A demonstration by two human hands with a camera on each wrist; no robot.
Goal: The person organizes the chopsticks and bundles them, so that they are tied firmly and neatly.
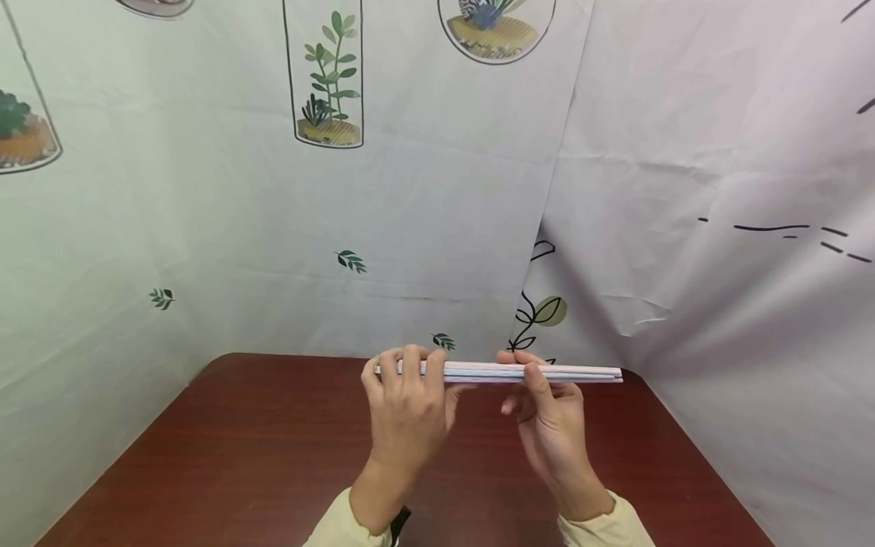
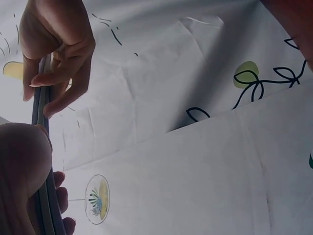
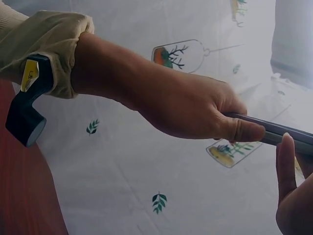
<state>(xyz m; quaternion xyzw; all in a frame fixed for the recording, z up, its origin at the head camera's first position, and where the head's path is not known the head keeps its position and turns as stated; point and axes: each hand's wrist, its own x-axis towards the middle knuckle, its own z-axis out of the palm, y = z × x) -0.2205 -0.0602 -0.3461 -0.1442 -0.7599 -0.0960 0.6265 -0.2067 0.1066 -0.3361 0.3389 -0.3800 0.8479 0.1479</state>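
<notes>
A bundle of long, thin sticks (image 1: 478, 371), pale pink and pale blue, is held level above the table's far edge in the head view. My left hand (image 1: 409, 399) grips its left end, fingers curled over the top. Farther right, my right hand (image 1: 555, 425) pinches the bundle between its thumb in front and a finger behind, and the right end sticks out past it. Darker in the right wrist view, the sticks (image 3: 296, 138) lie side by side, pressed together. The left wrist view shows the right hand (image 2: 68, 44) with its fingers around the far part.
Below the hands spreads a dark red-brown wooden table (image 1: 260, 456). White cloth (image 1: 444, 213) printed with plants and jars hangs behind and at both sides. A dark device (image 3: 36, 103) is worn at the left wrist, by the pale sleeve cuff (image 3: 63, 44).
</notes>
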